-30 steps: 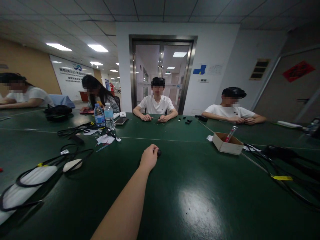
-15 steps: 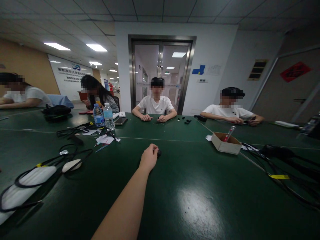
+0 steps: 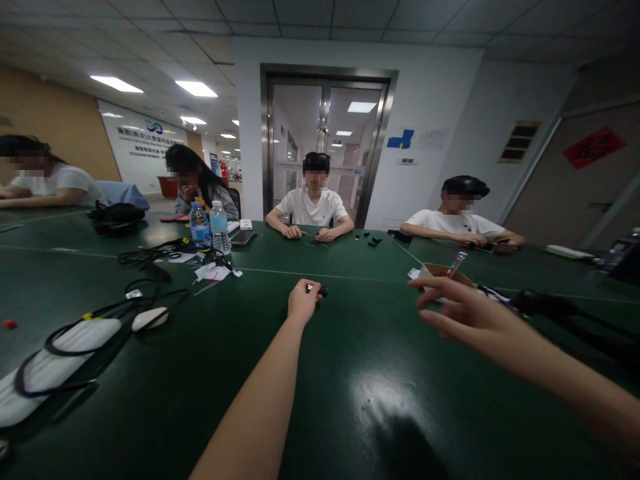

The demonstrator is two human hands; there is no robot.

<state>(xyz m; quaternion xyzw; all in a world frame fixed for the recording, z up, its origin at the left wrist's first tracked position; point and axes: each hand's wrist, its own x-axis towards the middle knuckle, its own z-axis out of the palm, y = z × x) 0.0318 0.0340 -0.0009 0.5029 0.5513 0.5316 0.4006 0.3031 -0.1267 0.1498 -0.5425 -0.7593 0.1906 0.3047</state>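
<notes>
My left hand (image 3: 302,302) reaches far out over the dark green table (image 3: 350,373) with its fingers closed round a small black part (image 3: 322,291) that pokes out on its right side. My right hand (image 3: 463,312) hovers above the table at the right, fingers stretched out and apart, holding nothing. It partly covers a small open cardboard box (image 3: 436,270) with a red-tipped pen (image 3: 456,264) standing in it.
Black cables (image 3: 150,300), a white mouse (image 3: 149,318) and white pads (image 3: 45,373) lie at the left. Two water bottles (image 3: 210,227) and paper scraps (image 3: 213,272) stand further back. More cables (image 3: 560,307) lie at the right. Several people sit round the far side.
My right hand has come into view from the right, open above the table near the box. My left hand has lifted slightly and shifted a little further out with the black part.
</notes>
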